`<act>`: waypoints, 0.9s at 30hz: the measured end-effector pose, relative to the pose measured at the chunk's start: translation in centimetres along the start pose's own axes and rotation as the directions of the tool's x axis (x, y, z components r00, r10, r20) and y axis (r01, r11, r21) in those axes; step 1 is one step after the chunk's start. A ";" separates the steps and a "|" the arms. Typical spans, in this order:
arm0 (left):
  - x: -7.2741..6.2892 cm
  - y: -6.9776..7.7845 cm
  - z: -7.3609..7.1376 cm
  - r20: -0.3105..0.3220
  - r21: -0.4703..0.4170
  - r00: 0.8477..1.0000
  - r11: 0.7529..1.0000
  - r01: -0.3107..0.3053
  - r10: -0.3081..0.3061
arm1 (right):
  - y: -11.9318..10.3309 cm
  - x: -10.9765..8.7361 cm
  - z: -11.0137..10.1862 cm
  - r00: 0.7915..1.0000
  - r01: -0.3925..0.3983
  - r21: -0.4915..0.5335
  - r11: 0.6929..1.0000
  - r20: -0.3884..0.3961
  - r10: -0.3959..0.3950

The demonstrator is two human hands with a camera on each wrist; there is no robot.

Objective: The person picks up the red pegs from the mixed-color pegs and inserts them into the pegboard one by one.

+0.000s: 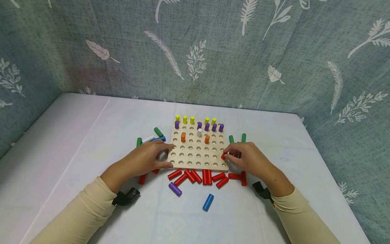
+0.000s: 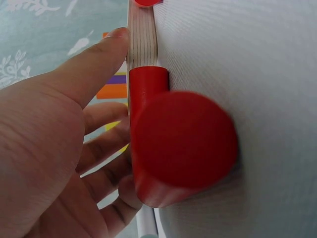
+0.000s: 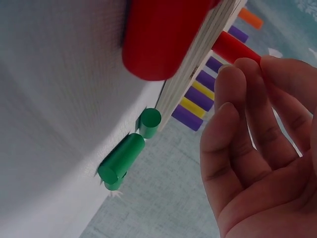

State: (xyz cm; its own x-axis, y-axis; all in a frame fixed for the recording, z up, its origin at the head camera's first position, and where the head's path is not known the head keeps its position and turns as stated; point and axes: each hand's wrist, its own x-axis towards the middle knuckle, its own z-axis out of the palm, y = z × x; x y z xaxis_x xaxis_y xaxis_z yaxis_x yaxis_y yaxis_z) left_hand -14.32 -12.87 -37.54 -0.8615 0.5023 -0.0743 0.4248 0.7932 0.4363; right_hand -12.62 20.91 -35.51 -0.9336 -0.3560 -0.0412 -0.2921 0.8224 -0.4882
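A pale wooden pegboard (image 1: 194, 159) with rows of round holes lies on the table. My left hand (image 1: 149, 157) rests against its left edge, thumb at the near corner and fingers relaxed farther up the side. At the right edge, my right hand (image 1: 250, 157) pinches a red peg (image 3: 237, 47) between thumb and fingertips. That peg stands at a hole in the rightmost column, near the front, its lower end meeting the board. Yellow pegs (image 1: 185, 119) stand along the far row, with purple pegs (image 1: 214, 127) before them. A white peg (image 1: 199, 132) and two orange pegs (image 1: 183, 137) stand farther in.
Several loose red pegs (image 1: 207, 177) lie along the board's near edge. A purple peg (image 1: 175, 189) and a blue peg (image 1: 208, 202) lie closer to me. Green pegs (image 3: 121, 156) are beyond my right hand; green, white and blue ones lie beyond my left. A leaf-patterned curtain (image 1: 195, 51) hangs behind.
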 end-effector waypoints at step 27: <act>-0.3 0.3 0.2 -0.017 0.006 1.000 1.000 0.016 -0.016 | 1.0 -1.0 -2.1 0.994 0.099 0.044 0.994 0.049 -0.102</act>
State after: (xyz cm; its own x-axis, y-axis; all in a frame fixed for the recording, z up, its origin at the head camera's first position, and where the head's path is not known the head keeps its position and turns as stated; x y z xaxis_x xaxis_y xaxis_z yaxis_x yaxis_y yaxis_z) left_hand -13.88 -12.72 -37.56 -0.8727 0.4838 -0.0654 0.4129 0.8029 0.4300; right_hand -12.44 22.98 -34.09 -0.8877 -0.4592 -0.0343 -0.3740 0.7624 -0.5280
